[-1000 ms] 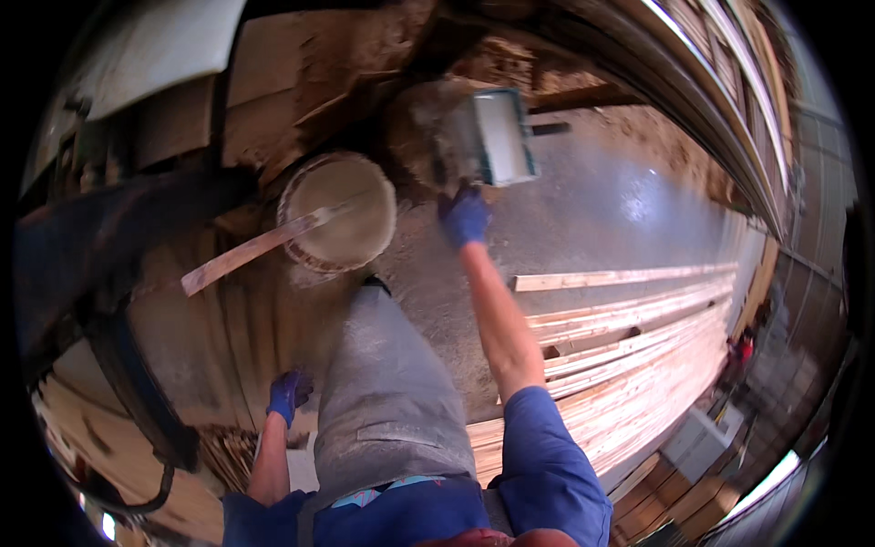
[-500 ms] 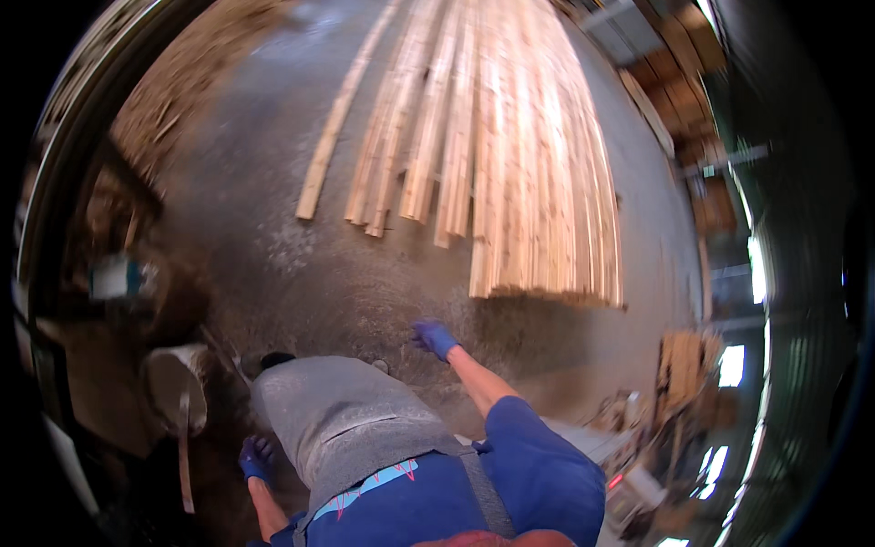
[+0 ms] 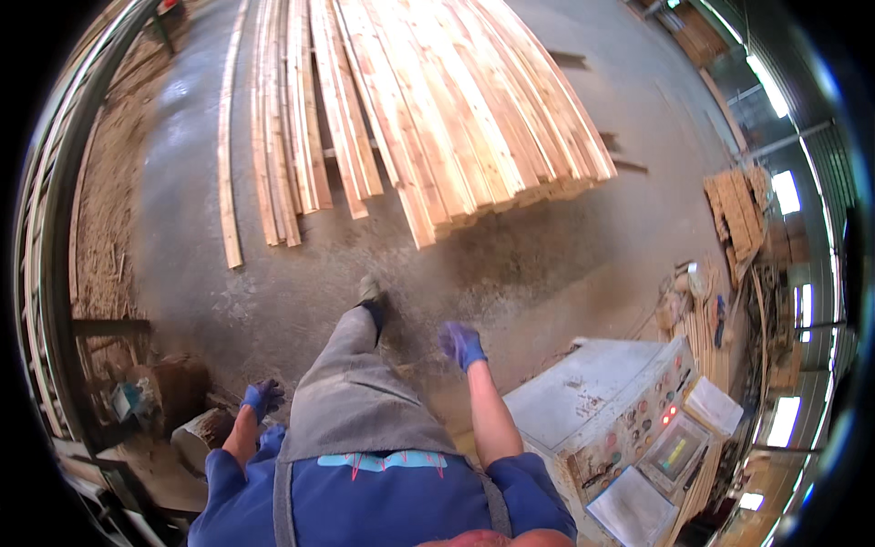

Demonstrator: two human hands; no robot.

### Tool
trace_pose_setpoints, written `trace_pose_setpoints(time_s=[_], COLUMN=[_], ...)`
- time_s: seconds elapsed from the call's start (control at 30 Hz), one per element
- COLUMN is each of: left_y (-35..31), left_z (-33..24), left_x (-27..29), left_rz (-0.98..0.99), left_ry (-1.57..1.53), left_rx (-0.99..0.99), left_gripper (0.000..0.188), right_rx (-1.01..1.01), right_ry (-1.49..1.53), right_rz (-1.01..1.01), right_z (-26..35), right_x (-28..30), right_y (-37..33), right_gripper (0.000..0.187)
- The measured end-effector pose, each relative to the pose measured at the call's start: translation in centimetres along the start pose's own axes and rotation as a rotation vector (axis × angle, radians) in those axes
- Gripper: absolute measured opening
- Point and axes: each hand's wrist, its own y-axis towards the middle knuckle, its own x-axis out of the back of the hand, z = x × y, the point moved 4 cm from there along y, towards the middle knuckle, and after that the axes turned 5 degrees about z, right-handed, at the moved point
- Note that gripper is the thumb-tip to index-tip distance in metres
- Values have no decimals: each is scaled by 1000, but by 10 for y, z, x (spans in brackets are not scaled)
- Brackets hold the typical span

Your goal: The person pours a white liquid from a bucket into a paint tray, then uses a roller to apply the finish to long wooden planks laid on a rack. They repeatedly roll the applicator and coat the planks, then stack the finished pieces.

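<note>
My left hand, in a blue glove, hangs low beside my apron. Its fingers are loosely apart and nothing shows in them. On the other side my right hand, gloved too, is held out over the floor, somewhat blurred; its fingers look loosely bent with no object visible. Neither hand touches anything. Ahead lies a wide stack of long pale wooden boards, their cut ends toward me. Several narrower boards lie spaced apart to its left, and one single board is farthest left. My shoe is stepping forward.
A grey control cabinet with buttons, a lit screen and papers stands close on my right. Beyond it are bundled wood pieces. To the left are a metal frame, wood shavings and a round pale container.
My view has turned right and the cabinet has come fully into sight. The boards now appear farther left. My right hand's spread fingers have bent more; my left hand has risen in view.
</note>
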Motion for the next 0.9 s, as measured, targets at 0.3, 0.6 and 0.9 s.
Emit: trace_pose_setpoints(time_s=[0.3,0.6,0.9], left_y=[148,83,53], left_z=[-230,-560,-490], left_x=[-187,-533,-460], left_rz=[92,332,-265], left_ry=[268,191,297], left_rx=[-58,-487,-92], left_gripper=[31,40,37], right_rx=[-1,-38,-266], right_ry=[236,333,91], right_rz=[-97,-21,59], right_z=[157,280,358], right_x=[118,227,170], right_y=[43,207,426], right_gripper=[39,52,53])
